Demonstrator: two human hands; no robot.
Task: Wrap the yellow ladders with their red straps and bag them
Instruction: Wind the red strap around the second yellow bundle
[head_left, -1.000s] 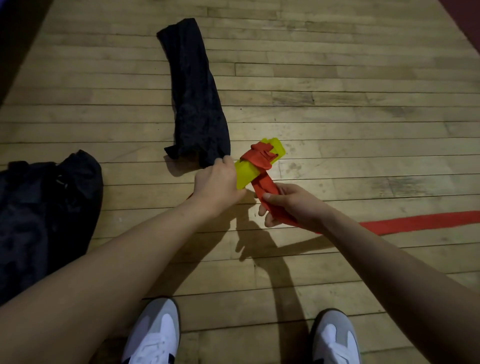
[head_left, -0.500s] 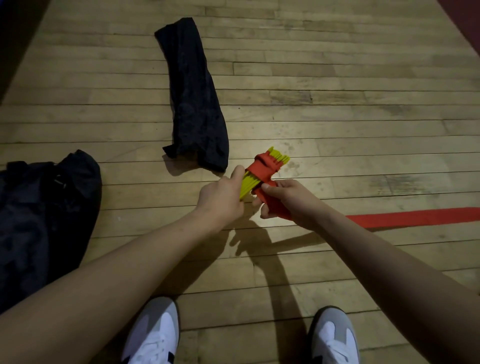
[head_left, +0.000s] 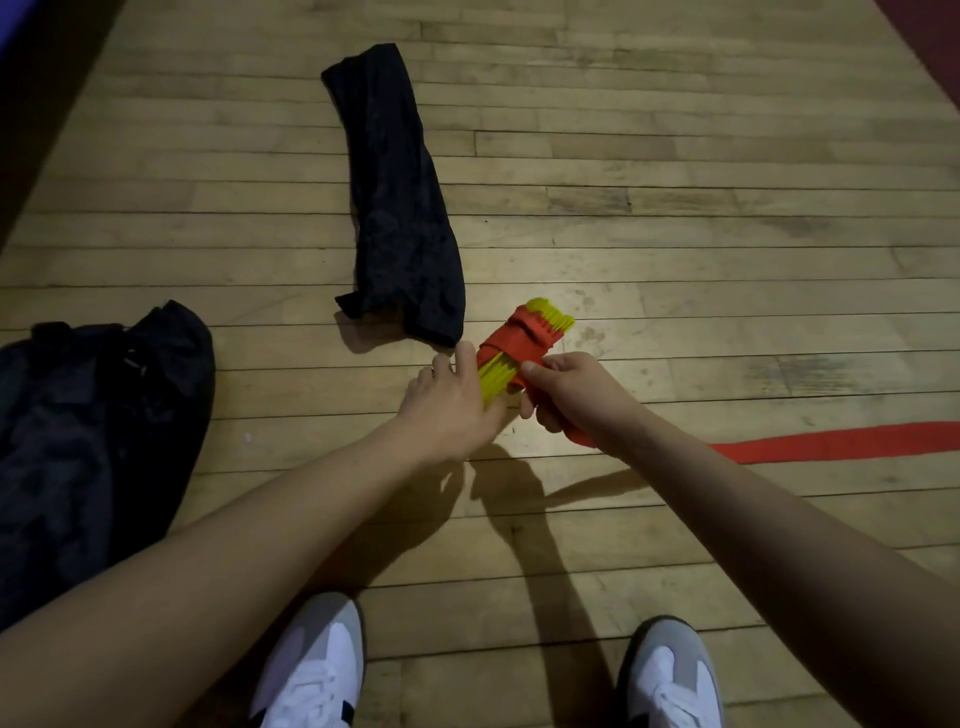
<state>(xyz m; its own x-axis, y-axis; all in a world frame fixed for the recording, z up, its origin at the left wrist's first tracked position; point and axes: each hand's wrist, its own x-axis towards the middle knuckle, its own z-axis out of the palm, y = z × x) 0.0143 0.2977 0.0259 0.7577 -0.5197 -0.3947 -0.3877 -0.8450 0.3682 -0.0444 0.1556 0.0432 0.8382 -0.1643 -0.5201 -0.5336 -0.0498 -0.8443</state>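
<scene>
A stack of yellow ladder rungs (head_left: 498, 375) is held above the wooden floor, bound by several turns of red strap (head_left: 524, 340). My left hand (head_left: 451, 402) grips the near end of the yellow stack. My right hand (head_left: 574, 397) pinches the red strap against the bundle, thumb on top. The loose strap tail (head_left: 831, 441) trails from under my right hand across the floor to the right edge. A long, narrow black bag (head_left: 397, 208) lies flat on the floor just beyond my left hand.
A larger black bag (head_left: 93, 436) sits crumpled at the left edge. My two white and grey shoes (head_left: 311, 670) (head_left: 670, 675) stand at the bottom. Bare wooden floorboards (head_left: 701, 197) stretch ahead and to the right.
The bundle has turned in my hands, so the rungs now show edge-on instead of flat. My right hand moved up onto the bundle, and the strap tail lies flatter on the floor.
</scene>
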